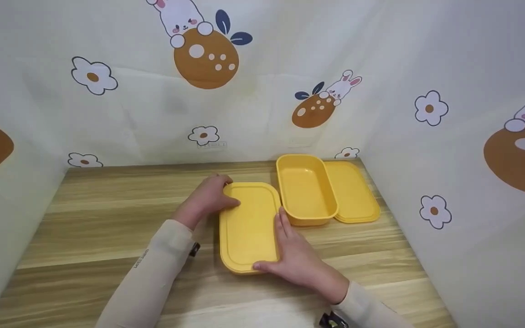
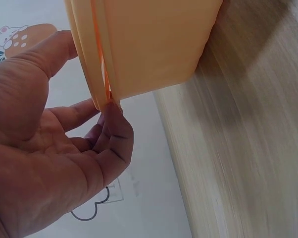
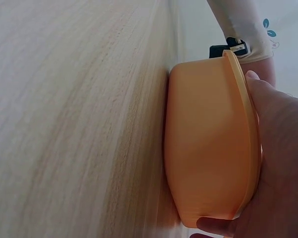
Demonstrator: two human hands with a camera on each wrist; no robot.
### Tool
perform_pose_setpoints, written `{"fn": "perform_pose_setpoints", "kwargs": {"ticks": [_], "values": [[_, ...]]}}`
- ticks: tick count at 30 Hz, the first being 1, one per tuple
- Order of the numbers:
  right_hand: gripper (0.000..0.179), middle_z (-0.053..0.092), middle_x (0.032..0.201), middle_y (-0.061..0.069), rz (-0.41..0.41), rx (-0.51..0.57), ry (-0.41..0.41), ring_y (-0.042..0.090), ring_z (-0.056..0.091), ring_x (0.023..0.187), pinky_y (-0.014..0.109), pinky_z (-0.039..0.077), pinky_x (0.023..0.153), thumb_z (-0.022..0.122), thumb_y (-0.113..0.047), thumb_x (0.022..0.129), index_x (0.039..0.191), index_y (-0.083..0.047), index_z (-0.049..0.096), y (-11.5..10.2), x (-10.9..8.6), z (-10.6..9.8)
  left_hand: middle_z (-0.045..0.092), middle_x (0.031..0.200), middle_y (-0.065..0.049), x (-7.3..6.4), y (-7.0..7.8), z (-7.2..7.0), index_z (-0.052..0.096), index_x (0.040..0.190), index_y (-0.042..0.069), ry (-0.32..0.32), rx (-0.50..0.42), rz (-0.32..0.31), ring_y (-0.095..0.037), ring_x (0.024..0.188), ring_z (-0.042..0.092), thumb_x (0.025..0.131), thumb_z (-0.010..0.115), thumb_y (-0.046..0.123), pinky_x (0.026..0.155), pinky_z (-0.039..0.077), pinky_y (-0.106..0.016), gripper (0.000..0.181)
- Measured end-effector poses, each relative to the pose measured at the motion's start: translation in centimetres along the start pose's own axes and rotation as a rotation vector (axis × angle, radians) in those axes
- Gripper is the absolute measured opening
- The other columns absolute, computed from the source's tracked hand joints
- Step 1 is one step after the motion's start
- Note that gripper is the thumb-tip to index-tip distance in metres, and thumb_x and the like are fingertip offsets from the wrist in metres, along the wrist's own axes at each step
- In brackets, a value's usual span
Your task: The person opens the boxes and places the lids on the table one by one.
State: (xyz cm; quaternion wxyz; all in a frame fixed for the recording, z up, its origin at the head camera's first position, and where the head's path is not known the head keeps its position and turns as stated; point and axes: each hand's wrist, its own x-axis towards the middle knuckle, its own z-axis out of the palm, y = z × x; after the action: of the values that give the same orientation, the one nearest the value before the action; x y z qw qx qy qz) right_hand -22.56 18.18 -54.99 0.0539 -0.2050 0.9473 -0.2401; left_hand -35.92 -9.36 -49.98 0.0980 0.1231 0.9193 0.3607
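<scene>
A yellow rectangular box (image 3: 208, 134) stands on the wooden table with a yellow lid (image 1: 253, 228) over its top. At the far left corner my left hand (image 1: 208, 196) grips the lid, thumb on top and fingers curled at the rim. The left wrist view shows a narrow gap between lid and box rim (image 2: 113, 74) near those fingertips. My right hand (image 1: 301, 259) holds the box's near right corner; its thumb lies at the lid's near edge, its fingers along the right side.
An open yellow box (image 1: 306, 191) stands right beside the lidded one, toward the back right. A second yellow lid (image 1: 353, 191) lies flat against its right side. Printed cloth walls (image 1: 262, 109) enclose the table (image 1: 121, 205) at the back and sides.
</scene>
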Motion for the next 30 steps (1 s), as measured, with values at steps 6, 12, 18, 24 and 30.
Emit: {"fn": "perform_pose_setpoints", "kwargs": {"ticks": [6, 12, 18, 24, 30], "values": [[0.145, -0.005, 0.183, 0.020, 0.002, 0.000, -0.006, 0.046, 0.019, 0.164, 0.058, 0.030, 0.129, 0.067, -0.093, 0.083, 0.174, 0.003, 0.007, 0.0, 0.0, 0.1, 0.064, 0.140, -0.022, 0.0, -0.4, -0.4, 0.062, 0.148, -0.001, -0.029, -0.050, -0.027, -0.036, 0.124, 0.062, 0.091, 0.091, 0.026, 0.111, 0.052, -0.053, 0.069], [0.146, -0.007, 0.183, 0.019, 0.007, -0.001, -0.010, 0.045, 0.018, 0.165, 0.058, 0.029, 0.130, 0.066, -0.094, 0.083, 0.174, 0.003, 0.006, 0.0, -0.1, 0.0, 0.067, 0.133, -0.019, 0.2, -1.1, -0.9, 0.063, 0.147, 0.002, -0.065, -0.089, -0.031, -0.033, 0.113, 0.065, 0.091, 0.091, 0.028, 0.100, 0.059, -0.047, 0.068], [0.146, -0.008, 0.184, 0.016, 0.024, 0.013, -0.019, 0.044, 0.019, 0.165, 0.056, 0.028, 0.130, 0.066, -0.094, 0.082, 0.175, 0.000, 0.004, -0.1, -0.1, -0.2, 0.067, 0.126, -0.017, 0.1, -1.3, -1.6, 0.065, 0.143, 0.002, -0.096, -0.167, -0.020, -0.028, 0.103, 0.067, 0.092, 0.089, 0.024, 0.090, 0.061, -0.040, 0.061], [0.144, -0.007, 0.184, 0.018, 0.006, 0.026, -0.009, 0.046, 0.020, 0.164, 0.060, 0.030, 0.129, 0.068, -0.092, 0.084, 0.175, 0.001, 0.005, 0.0, 0.0, -0.1, 0.063, 0.128, -0.020, -0.2, -1.6, -2.2, 0.062, 0.148, 0.001, -0.148, -0.224, -0.015, -0.027, 0.102, 0.068, 0.093, 0.087, 0.019, 0.091, 0.062, -0.040, 0.063], [0.143, -0.006, 0.183, 0.021, -0.011, 0.035, 0.001, 0.048, 0.018, 0.164, 0.060, 0.029, 0.129, 0.070, -0.089, 0.085, 0.175, 0.002, 0.006, 0.0, -0.1, 0.0, 0.063, 0.131, -0.022, -0.2, -2.0, -2.4, 0.060, 0.150, 0.001, -0.181, -0.269, -0.009, -0.027, 0.101, 0.070, 0.092, 0.086, 0.015, 0.090, 0.064, -0.039, 0.065]]}}
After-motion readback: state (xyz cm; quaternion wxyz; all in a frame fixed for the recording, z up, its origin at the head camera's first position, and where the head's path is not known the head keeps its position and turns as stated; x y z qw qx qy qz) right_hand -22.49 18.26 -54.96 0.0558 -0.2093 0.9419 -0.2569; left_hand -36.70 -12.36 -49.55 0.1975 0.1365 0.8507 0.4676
